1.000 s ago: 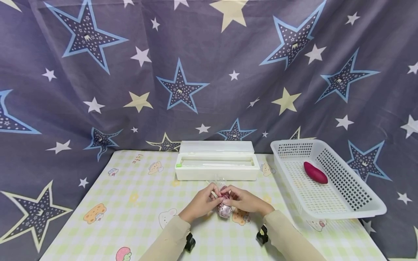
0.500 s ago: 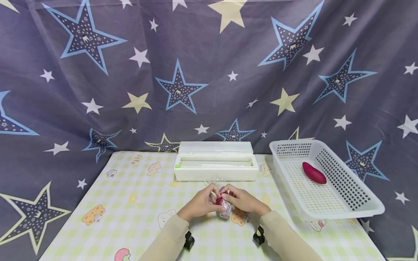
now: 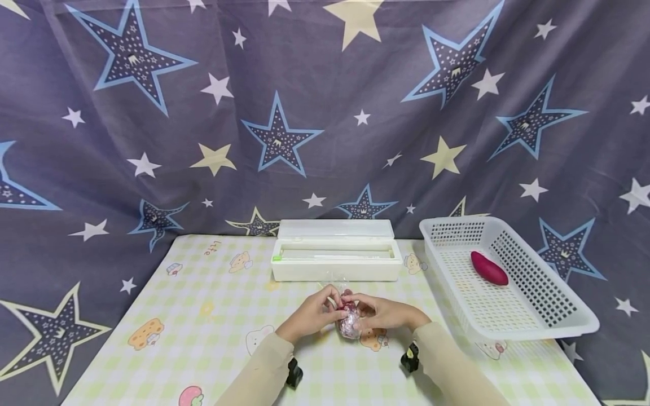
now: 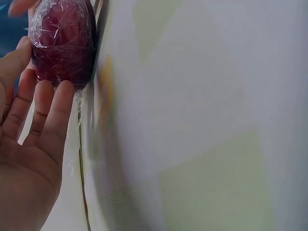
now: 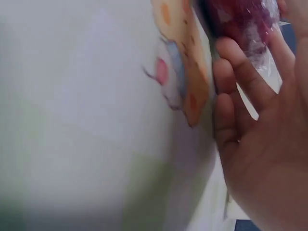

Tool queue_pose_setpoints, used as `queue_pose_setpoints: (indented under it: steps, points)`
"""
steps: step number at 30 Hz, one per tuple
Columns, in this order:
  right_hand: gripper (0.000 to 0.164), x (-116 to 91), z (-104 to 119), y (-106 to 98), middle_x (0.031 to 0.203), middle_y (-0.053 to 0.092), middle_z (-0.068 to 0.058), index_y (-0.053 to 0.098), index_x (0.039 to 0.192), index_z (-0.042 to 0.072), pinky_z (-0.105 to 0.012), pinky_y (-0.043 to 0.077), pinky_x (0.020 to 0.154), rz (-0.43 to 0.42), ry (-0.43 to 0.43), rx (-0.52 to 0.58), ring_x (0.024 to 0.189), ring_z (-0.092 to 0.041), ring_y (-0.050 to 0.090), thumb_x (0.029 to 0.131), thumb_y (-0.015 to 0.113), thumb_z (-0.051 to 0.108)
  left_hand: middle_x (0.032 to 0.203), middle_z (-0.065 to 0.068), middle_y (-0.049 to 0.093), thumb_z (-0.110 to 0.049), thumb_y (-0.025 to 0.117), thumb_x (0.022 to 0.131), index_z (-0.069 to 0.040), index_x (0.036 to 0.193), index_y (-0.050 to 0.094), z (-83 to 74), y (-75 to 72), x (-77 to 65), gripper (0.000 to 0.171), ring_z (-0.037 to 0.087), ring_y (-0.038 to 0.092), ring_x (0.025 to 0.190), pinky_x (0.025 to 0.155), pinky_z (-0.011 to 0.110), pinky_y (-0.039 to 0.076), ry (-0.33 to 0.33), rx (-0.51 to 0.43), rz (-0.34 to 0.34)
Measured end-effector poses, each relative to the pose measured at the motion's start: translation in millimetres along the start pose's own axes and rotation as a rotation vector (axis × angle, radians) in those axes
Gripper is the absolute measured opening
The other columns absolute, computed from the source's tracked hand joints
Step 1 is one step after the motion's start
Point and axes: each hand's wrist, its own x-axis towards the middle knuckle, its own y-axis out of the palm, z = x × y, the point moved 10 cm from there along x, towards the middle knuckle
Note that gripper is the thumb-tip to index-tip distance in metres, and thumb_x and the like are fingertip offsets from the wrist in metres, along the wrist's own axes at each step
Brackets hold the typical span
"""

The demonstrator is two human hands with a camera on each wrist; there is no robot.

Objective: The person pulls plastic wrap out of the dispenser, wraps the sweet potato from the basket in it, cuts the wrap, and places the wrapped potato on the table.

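Note:
A dark red sweet potato (image 3: 349,326), wrapped in crinkled cling film, stands between both hands at the middle of the table's near half. My left hand (image 3: 312,313) pinches its upper left side with thumb and fingers. From the right, my right hand (image 3: 388,313) holds it, thumb in front and fingers round its side. Loose clear film sticks up beyond the fingertips. Seen from the left wrist, the film lies tight and shiny over the sweet potato (image 4: 62,45), with fingertips at its lower end. In the right wrist view, fingers partly hide the sweet potato (image 5: 240,21).
Behind the hands sits a white cling film dispenser box (image 3: 337,270), its lid raised and a roll inside. On the right stands a white perforated basket (image 3: 538,332) holding an unwrapped sweet potato (image 3: 489,268). A star-patterned curtain (image 3: 325,152) hangs behind the checked tablecloth (image 3: 203,338).
My right hand has drawn slightly right and lower along the wrapped sweet potato, its fingers shifting on the film. My left hand keeps its place, with small finger movements.

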Motion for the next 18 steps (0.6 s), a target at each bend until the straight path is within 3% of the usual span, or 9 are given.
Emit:
queue_pose_setpoints:
  steps: [3,6,8,11,12,14,18]
  points:
    - [0.067,-0.8,-3.8,-1.4,0.123,0.057,-0.008,0.037,0.155,0.023,-0.045,0.045,0.096,0.019,-0.006,0.023,0.109,-0.023,0.055,0.097,0.069,0.03,0.105,0.003,0.063,-0.015,0.074,0.092,-0.011,0.102,0.055,1.1,0.1,-0.1,0.022,0.018,0.061,0.085,0.071,0.027,0.051,-0.018,0.002,0.004]
    - [0.057,-0.3,-6.5,-4.3,0.129,0.058,-0.008,0.042,0.153,0.025,-0.04,0.048,0.088,-0.013,0.007,0.014,0.101,-0.014,0.055,0.1,0.063,0.03,0.105,0.002,0.063,-0.018,0.074,0.093,-0.011,0.102,0.055,2.2,0.1,-0.5,0.022,0.017,0.061,0.085,0.073,0.029,0.052,-0.036,-0.005,0.01]
    - [0.051,-0.2,-7.3,-5.4,0.135,0.057,-0.007,0.045,0.152,0.027,-0.035,0.051,0.078,-0.037,0.022,0.016,0.086,-0.012,0.057,0.103,0.058,0.033,0.104,0.002,0.063,-0.019,0.074,0.093,-0.012,0.102,0.055,2.1,-0.2,-0.6,0.022,0.017,0.061,0.086,0.074,0.03,0.052,-0.041,-0.001,0.011]
    - [0.045,-0.5,-8.2,-4.7,0.13,0.06,-0.005,0.047,0.15,0.029,-0.028,0.049,0.057,-0.056,0.04,0.035,0.061,-0.011,0.05,0.105,0.052,0.035,0.102,0.003,0.063,-0.022,0.075,0.092,-0.011,0.103,0.055,3.6,-0.5,-0.9,0.025,0.017,0.06,0.086,0.076,0.031,0.051,-0.07,0.01,0.009]
    - [0.044,-0.8,-7.8,-4.6,0.128,0.061,-0.004,0.048,0.149,0.029,-0.025,0.048,0.055,-0.063,0.038,0.04,0.059,-0.011,0.05,0.105,0.052,0.035,0.102,0.004,0.063,-0.023,0.076,0.092,-0.01,0.105,0.055,5.1,-0.6,-1.2,0.027,0.017,0.06,0.086,0.075,0.031,0.052,-0.092,0.012,0.009]
    - [0.045,-1.7,-7.5,-2.9,0.11,0.064,-0.005,0.048,0.149,0.028,-0.023,0.045,0.049,-0.059,0.033,0.062,0.051,-0.012,0.045,0.105,0.053,0.034,0.102,0.007,0.062,-0.025,0.078,0.089,-0.008,0.11,0.056,9.9,-0.2,-1.8,0.035,0.017,0.06,0.085,0.074,0.031,0.054,-0.152,-0.003,0.013]
    - [0.044,-2.7,-4.4,-2.1,0.101,0.063,-0.003,0.048,0.149,0.029,-0.021,0.043,0.049,-0.067,0.007,0.049,0.054,-0.009,0.044,0.105,0.053,0.034,0.103,0.009,0.062,-0.032,0.083,0.084,-0.004,0.122,0.058,23.9,-0.1,-3.5,0.054,0.019,0.065,0.079,0.07,0.033,0.058,-0.318,-0.058,0.023]
